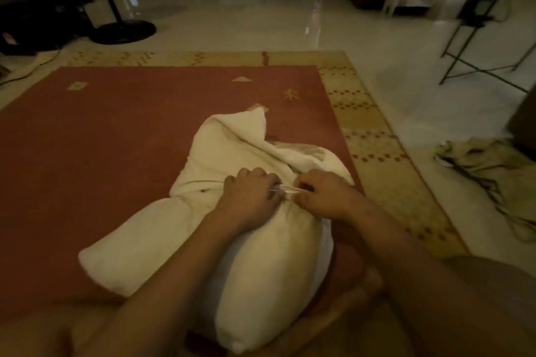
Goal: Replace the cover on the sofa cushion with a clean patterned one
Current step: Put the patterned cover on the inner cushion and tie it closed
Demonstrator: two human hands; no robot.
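Cushion (275, 269) on rug (116, 139) — cloth (487, 165) rightward

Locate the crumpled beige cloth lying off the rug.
Head view: the crumpled cloth lies on the floor at right, just past the patterned border of the rug, right of the cushion.

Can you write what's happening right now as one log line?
left hand: grips cover edge | right hand: pinches same edge | cushion: partly covered, on rug

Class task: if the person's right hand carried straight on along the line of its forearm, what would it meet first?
Most likely the left hand, which grips the white cover just beyond the right hand. A bunch of gathered fabric lies between them, so that may come first; depth is unclear.
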